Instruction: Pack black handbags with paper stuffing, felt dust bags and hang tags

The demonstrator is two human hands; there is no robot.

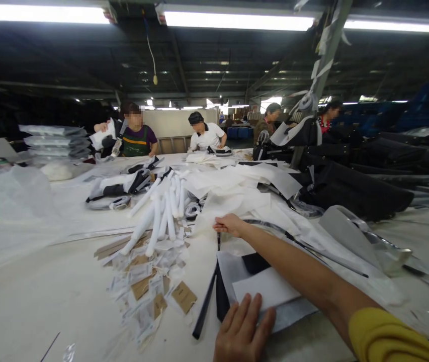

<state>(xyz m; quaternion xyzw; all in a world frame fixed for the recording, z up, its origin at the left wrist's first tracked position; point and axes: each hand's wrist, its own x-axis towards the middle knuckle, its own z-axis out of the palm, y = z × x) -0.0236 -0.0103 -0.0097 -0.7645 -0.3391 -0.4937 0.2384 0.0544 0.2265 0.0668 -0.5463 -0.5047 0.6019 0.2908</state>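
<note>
My left hand (245, 329) lies flat, fingers apart, on a folded black bag-like piece (222, 291) covered with translucent sheeting (233, 269) and a white paper sheet (265, 287). Farther out, my right hand (229, 224) reaches across with its fingers pinched on the upper end of a narrow black strap (219, 241). A flat black strip (204, 304) runs along the left edge of the piece; whether it joins the strap I cannot tell. Beyond my right forearm curves a dark cord-like strip (274, 227).
Left of my hands are several white foam tubes (156, 221) and a pile of brown tags (184, 296). White sheets (233, 181) spread ahead. Black fabric (353, 188) is heaped at the right, near a post (329, 50). Co-workers (204, 133) are across the table (67, 296).
</note>
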